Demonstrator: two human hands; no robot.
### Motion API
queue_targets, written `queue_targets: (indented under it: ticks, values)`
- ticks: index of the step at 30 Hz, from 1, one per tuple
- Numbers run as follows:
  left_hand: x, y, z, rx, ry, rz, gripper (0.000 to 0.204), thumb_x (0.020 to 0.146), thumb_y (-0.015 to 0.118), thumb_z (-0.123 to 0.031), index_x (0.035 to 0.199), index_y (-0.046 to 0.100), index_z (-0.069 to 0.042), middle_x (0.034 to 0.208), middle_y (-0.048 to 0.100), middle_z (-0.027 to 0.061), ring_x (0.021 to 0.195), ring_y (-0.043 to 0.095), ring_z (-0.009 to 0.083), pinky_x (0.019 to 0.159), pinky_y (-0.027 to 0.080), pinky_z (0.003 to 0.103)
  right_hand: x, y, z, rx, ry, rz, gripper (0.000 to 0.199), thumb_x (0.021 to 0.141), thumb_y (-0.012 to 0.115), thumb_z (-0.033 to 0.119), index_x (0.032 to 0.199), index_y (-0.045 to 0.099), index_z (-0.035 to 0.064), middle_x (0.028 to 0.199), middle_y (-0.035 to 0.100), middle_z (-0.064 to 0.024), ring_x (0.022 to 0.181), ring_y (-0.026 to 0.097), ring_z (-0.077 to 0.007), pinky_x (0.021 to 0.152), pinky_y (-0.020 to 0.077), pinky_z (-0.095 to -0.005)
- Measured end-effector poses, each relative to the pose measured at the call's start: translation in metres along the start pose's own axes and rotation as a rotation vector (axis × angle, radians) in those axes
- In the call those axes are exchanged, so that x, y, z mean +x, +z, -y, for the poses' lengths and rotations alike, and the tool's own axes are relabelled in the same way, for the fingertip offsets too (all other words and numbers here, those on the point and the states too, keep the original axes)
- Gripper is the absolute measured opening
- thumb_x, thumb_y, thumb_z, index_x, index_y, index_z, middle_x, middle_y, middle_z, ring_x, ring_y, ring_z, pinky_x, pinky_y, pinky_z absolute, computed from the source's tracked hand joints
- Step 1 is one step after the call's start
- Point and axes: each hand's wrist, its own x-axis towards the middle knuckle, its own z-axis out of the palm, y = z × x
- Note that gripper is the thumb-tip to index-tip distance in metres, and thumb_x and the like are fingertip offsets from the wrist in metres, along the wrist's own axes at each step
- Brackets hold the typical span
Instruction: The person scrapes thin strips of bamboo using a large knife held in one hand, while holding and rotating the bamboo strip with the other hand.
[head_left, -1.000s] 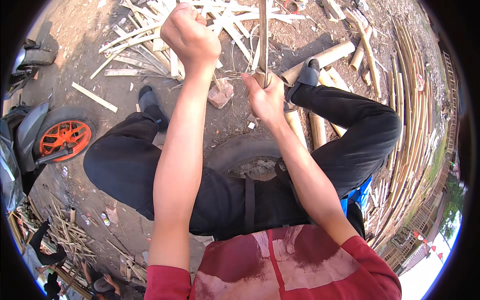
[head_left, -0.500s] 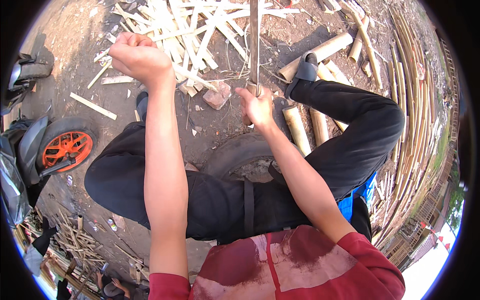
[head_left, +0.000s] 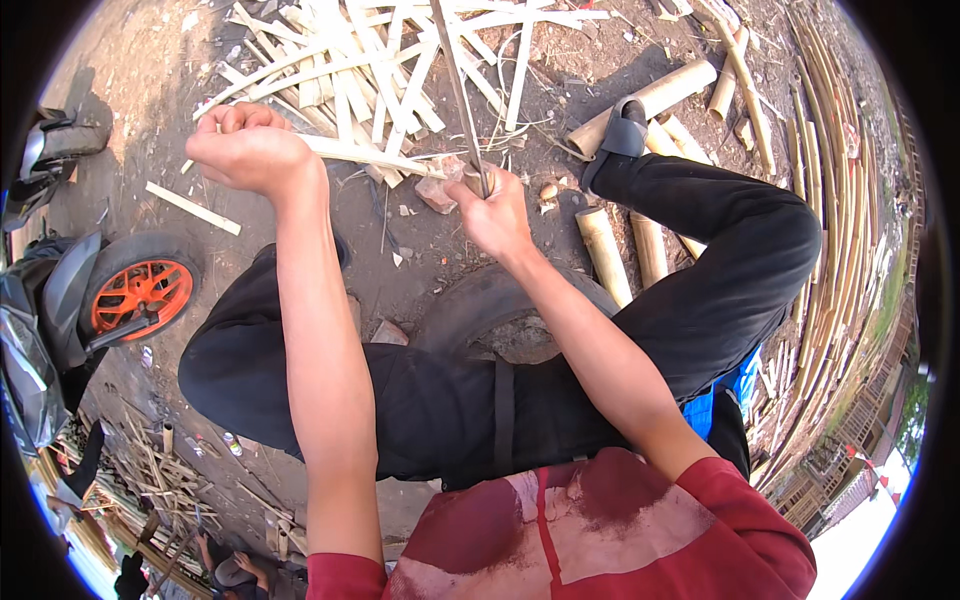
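Observation:
My left hand (head_left: 250, 150) is closed at the upper left, gripping a pale bamboo strip (head_left: 365, 154) whose free end points right toward a reddish stone (head_left: 440, 188). In my right hand (head_left: 492, 215) is the handle of a long machete (head_left: 459, 85). Its narrow blade rises up and slightly left, past the picture's upper edge. The strip's end lies close to the machete near my right fist; I cannot tell whether they touch. Most of the handle is hidden by my fingers. A worn tyre (head_left: 470, 305) lies between my legs, below my right hand.
A heap of split bamboo strips (head_left: 350, 75) lies ahead. Cut bamboo sections (head_left: 603, 255) rest by my right foot, with long poles (head_left: 835, 220) stacked at far right. A motorbike wheel (head_left: 145, 298) stands at left. Another person (head_left: 240, 575) is at lower left.
My left hand has moved left and down, drawing the bamboo strip with it to a flatter angle. My right hand has shifted slightly left, and the machete blade now tilts left from near vertical.

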Motion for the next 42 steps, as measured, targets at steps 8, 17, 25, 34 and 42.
queue_targets:
  ticks: [8,17,25,34,42]
  values:
    - [-0.008,0.005,-0.001,0.014,-0.019,-0.007,0.027,0.085,0.036,-0.029,0.066,0.023,-0.016,0.054,0.024,-0.0007,0.049,0.02,0.0107,0.048,0.013,0.028,-0.005,-0.031,-0.155,-0.635,0.421,-0.047,0.019,0.079,0.064,0.017,0.076,0.062,-0.0011,0.071,0.067,-0.0158,0.063,0.064,-0.0308,0.065,0.0499,-0.0426]
    - [-0.017,0.013,0.003,0.0,0.02,0.088,0.03,0.087,0.036,-0.031,0.065,0.021,-0.017,0.054,0.023,-0.0015,0.048,0.019,0.0101,0.047,0.013,0.028,-0.007,-0.005,-0.055,-0.216,0.221,0.18,0.023,0.08,0.061,0.018,0.08,0.063,-0.0046,0.08,0.07,-0.0217,0.078,0.069,-0.0362,0.073,0.0511,-0.0462]
    - [-0.002,-0.002,-0.001,-0.018,-0.018,0.052,0.032,0.088,0.035,-0.034,0.064,0.022,-0.018,0.052,0.022,-0.001,0.046,0.016,0.0114,0.046,0.014,0.029,0.002,-0.024,-0.083,-0.273,0.404,0.239,0.022,0.079,0.06,0.018,0.079,0.063,-0.0042,0.069,0.065,-0.0178,0.068,0.066,-0.0301,0.064,0.05,-0.0443]
    - [0.007,-0.025,-0.007,0.018,-0.004,-0.027,0.03,0.085,0.035,-0.034,0.064,0.023,-0.017,0.053,0.022,-0.0004,0.047,0.016,0.0137,0.047,0.016,0.031,-0.005,-0.017,-0.085,-0.391,0.528,0.305,0.029,0.078,0.058,0.016,0.088,0.066,-0.0106,0.088,0.069,-0.0299,0.088,0.069,-0.0414,0.079,0.0528,-0.0455]
    - [0.002,-0.022,-0.007,0.012,-0.033,-0.104,0.031,0.086,0.033,-0.035,0.063,0.021,-0.018,0.053,0.022,-0.0008,0.046,0.017,0.0135,0.045,0.015,0.031,-0.023,0.0,-0.094,-0.247,0.548,0.275,0.029,0.078,0.059,0.017,0.092,0.068,-0.007,0.098,0.069,-0.0307,0.089,0.069,-0.0413,0.082,0.054,-0.0448]
